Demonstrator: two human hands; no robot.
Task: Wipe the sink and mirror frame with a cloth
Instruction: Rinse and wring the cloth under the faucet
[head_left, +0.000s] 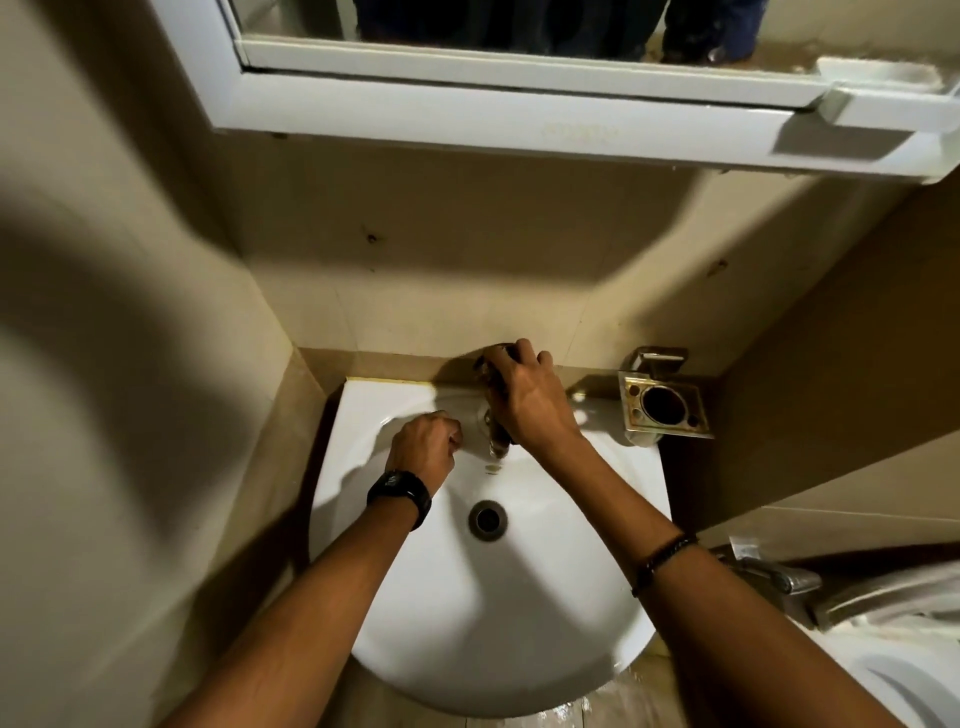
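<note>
Cloth (493, 376) is dark, bunched under the right hand (524, 400), pressed onto the tap at approx 12 o'clock of the sink (467, 623), up by the back wall. Looks soft & limp, prob damp; should mould round the tap w/o effort, light, no breakage risk, but can slip out if held loose. Best grip: a wad in the palm, fingers spread over the top, as here. Right hand is curled round cloth + tap, fingers wrapped. Left hand (423, 447) at approx 10 o'clock of the basin, closed in a loose fist on the rim beside the tap; can't tell if it holds anything. Tap spout (496, 447) pokes out below the right hand, drain (487, 519) at centre. Basin is glazed, slick when wet. Holder (665, 405) sits at 2 o'clock on the wall. Mirror frame (467, 111) overhead at 12, white, not touched by either hand
</note>
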